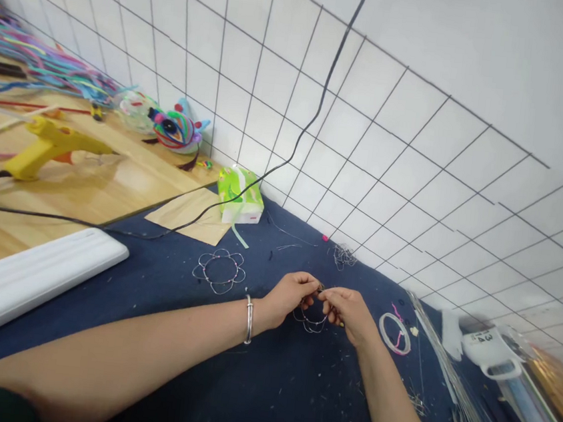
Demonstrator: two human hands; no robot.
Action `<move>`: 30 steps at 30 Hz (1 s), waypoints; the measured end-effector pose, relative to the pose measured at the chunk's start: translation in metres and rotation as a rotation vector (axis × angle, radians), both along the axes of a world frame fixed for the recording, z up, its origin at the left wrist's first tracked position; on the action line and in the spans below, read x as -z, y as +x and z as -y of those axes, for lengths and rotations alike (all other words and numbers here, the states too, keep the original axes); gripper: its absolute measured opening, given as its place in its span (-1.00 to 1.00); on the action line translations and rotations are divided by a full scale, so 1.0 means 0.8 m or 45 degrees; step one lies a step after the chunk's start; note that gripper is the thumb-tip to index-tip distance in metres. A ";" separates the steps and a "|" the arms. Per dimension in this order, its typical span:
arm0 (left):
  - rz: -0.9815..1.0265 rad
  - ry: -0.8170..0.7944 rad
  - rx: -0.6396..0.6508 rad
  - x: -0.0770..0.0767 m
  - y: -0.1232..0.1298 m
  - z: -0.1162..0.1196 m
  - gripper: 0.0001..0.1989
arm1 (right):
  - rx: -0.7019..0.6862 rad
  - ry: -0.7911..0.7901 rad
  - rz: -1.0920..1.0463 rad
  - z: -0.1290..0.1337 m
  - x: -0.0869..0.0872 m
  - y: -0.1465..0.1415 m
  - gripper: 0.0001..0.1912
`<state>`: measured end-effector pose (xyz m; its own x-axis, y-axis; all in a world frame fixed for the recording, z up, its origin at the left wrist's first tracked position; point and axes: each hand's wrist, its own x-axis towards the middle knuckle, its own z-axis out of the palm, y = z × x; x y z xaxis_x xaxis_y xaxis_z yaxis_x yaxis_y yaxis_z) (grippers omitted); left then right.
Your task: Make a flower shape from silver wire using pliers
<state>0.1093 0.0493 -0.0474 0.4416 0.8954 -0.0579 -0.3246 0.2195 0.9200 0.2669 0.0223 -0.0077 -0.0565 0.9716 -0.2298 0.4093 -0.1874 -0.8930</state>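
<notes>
My left hand [295, 296] and my right hand [344, 309] meet over the dark blue cloth, fingers pinched. Between them they hold a thin wire ring with small loops [313, 325]; its lower part hangs below the fingers, while its upper part is mostly hidden by them. What exactly the fingertips pinch is too small to make out. To the left of my left hand, a wire flower frame [219, 269] with rounded petals around a ring lies flat on the cloth. My left wrist wears a silver bangle [248, 320].
A yellow glue gun [49, 146] lies on the wooden board at left, its black cord crossing towards the wall grid. Around me are a green tissue pack [240, 193], a white bar [43, 280], a tangled wire clump [344, 256], a white coil [394, 334] and straight wires [446, 369].
</notes>
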 end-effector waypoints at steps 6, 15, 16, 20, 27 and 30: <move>-0.343 0.334 -0.107 -0.013 -0.009 -0.011 -0.79 | 0.045 0.089 0.127 -0.004 0.006 -0.001 -0.76; -0.519 0.469 -0.092 -0.018 -0.013 -0.017 -0.79 | 0.013 0.223 0.384 -0.003 0.005 -0.006 -0.77; -0.516 0.464 -0.086 -0.017 -0.013 -0.018 -0.79 | 0.015 0.244 0.419 -0.002 0.004 -0.006 -0.78; -0.491 0.427 -0.060 -0.013 -0.011 -0.018 -0.78 | 0.034 0.336 0.548 0.000 -0.002 -0.009 -0.80; -0.425 0.311 -0.007 -0.006 -0.010 -0.019 -0.72 | 0.068 0.435 0.643 0.002 -0.004 -0.013 -0.80; -0.385 0.274 0.037 -0.006 -0.011 -0.019 -0.69 | 0.061 0.424 0.613 0.000 -0.001 -0.011 -0.79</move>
<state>0.1006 0.0645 -0.0422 0.4590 0.8884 -0.0015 -0.0274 0.0159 0.9995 0.2585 0.0222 -0.0071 0.0243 0.9947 0.0998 0.7813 0.0433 -0.6226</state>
